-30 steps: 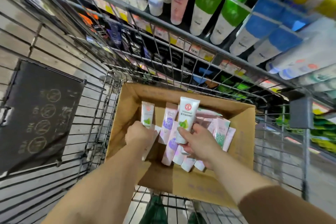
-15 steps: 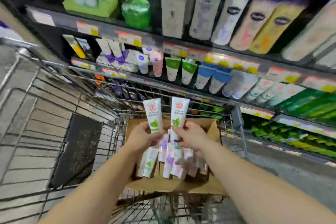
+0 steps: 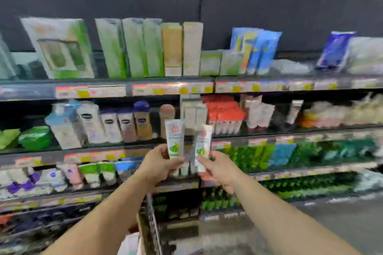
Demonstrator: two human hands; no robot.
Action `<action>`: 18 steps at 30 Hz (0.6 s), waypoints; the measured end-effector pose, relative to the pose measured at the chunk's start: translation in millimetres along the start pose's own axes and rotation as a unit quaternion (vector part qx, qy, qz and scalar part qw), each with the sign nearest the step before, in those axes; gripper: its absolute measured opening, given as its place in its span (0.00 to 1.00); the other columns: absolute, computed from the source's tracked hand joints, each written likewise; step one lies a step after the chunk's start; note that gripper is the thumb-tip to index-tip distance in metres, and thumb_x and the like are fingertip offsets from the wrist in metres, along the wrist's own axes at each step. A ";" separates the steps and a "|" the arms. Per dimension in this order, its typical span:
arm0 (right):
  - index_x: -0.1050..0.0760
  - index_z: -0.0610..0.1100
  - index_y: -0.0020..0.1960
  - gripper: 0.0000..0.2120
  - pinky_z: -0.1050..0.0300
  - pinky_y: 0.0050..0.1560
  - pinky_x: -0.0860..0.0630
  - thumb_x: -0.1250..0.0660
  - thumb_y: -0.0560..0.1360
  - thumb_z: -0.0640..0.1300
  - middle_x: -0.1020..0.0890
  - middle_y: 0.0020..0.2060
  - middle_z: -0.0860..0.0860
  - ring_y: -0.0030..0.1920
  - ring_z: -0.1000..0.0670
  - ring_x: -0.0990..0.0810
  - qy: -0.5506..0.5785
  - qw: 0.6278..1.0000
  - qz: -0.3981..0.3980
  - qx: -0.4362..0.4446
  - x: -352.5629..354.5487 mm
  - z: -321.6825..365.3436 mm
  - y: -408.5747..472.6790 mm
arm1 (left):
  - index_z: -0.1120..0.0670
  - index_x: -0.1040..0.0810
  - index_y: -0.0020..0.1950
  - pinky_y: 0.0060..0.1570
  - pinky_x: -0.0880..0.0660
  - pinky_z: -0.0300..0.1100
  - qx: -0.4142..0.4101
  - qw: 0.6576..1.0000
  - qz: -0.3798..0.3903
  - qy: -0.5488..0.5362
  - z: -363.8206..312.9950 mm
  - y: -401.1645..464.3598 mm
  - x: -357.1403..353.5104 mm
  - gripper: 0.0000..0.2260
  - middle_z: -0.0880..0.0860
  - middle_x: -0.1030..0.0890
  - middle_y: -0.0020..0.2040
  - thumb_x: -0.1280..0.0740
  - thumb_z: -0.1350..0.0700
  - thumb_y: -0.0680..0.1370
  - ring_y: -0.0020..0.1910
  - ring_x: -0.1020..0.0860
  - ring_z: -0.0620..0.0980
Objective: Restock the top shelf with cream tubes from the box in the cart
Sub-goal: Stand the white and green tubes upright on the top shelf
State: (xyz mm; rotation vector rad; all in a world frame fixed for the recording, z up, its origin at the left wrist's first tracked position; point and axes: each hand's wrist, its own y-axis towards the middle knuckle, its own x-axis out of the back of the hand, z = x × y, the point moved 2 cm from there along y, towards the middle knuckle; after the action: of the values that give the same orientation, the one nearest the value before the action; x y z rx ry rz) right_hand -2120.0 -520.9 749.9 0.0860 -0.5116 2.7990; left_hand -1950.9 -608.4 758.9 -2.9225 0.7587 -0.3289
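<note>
While upright, tubes (image 3: 174, 138) pinched between fingers (image 3: 176, 159)

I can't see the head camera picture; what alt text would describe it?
Two bare hands each hold up a white cream tube with a green leaf print, the left hand gripping one tube and the right hand gripping another, in front of blurred store shelves crowded with boxes, bottles and tubes.

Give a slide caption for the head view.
Left hand and right hand each lift a cream tube toward stocked shelves.
</note>
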 end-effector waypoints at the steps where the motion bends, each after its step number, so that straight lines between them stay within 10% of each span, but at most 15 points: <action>1: 0.27 0.48 0.55 0.08 0.53 0.49 0.17 0.33 0.78 0.48 0.19 0.47 0.50 0.43 0.48 0.18 0.016 1.000 -0.014 0.006 40.6 5.7 -13.9 | 0.55 0.21 0.52 0.43 0.20 0.47 -0.016 1.000 0.016 -0.001 -19.5 1.3 -36.8 0.13 0.54 0.15 0.42 0.23 0.57 0.71 0.40 0.18 0.54; 12: 0.27 0.44 0.57 0.11 0.56 0.37 0.23 0.30 0.76 0.36 0.20 0.45 0.43 0.35 0.48 0.22 0.104 0.951 -0.266 0.116 404.0 25.1 -197.9 | 0.52 0.21 0.45 0.47 0.23 0.54 -0.118 0.961 0.226 -0.106 -189.8 -3.0 -407.9 0.10 0.51 0.15 0.40 0.29 0.67 0.74 0.40 0.19 0.52; 18: 0.24 0.45 0.58 0.16 0.50 0.44 0.19 0.26 0.73 0.38 0.18 0.49 0.42 0.41 0.43 0.19 0.129 0.916 -0.365 0.104 511.0 -15.2 -237.6 | 0.52 0.20 0.58 0.52 0.22 0.54 -0.114 0.934 0.327 -0.086 -213.9 15.0 -525.1 0.14 0.52 0.15 0.54 0.25 0.56 0.73 0.51 0.17 0.55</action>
State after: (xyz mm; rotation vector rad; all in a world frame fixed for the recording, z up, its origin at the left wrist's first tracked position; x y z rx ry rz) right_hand -2537.7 -162.6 872.1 -0.0429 -0.0772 2.0718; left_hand -2455.4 -373.7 868.8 -2.6189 1.7476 0.0867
